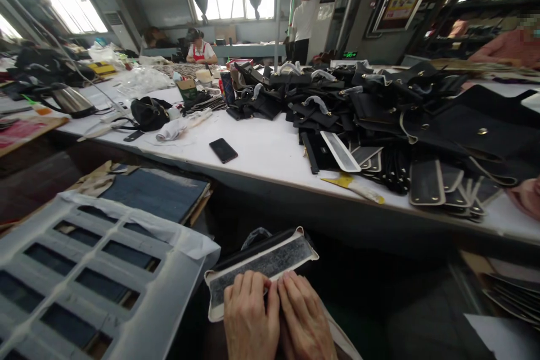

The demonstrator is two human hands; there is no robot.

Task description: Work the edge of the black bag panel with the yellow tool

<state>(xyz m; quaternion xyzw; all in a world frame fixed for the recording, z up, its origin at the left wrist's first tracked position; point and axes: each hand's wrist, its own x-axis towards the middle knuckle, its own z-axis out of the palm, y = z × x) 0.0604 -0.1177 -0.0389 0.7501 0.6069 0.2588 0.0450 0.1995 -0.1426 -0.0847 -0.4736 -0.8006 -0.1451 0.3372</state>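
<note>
Low in front of me is a black handbag (257, 246) with a long dark-grey panel (270, 261) edged in cream facing up. A handle in clear plastic (256, 233) sticks out behind it. My left hand (251, 309) is closed on the panel's near cream edge, its fingers curled over it. Beside it, almost touching, my right hand (304, 312) pinches the same edge with bent fingers. Both thumbs and the bag's underside are mostly hidden.
A white slotted frame (169, 287) stands close on the left. Across the white table (265, 146) lie a phone (223, 150), piled black bags (329, 95), loose edged panels (427, 183) and a yellow-handled tool (348, 181). A kettle (70, 100) is farther left. Several people work beyond.
</note>
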